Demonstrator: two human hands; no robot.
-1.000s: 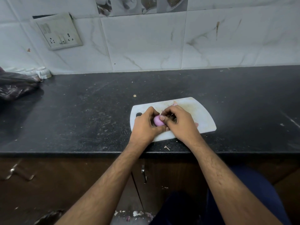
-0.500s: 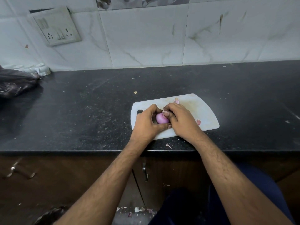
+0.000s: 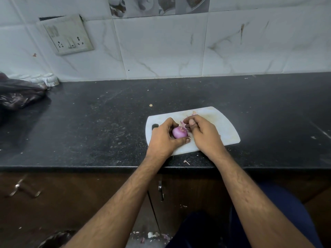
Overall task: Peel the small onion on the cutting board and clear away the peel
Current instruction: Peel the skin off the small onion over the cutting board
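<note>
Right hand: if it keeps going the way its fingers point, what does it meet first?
The right hand points left, toward the onion held in the left hand. It would likely meet the onion first; the gap is small and depth is unclear.

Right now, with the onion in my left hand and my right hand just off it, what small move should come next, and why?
Probably drop the peel pinched in your right hand onto the board, then go back for more. The onion in your left hand looks mostly bare and purple, and the pulled strip looks free of it. Whether skin remains underneath is hidden.
</note>
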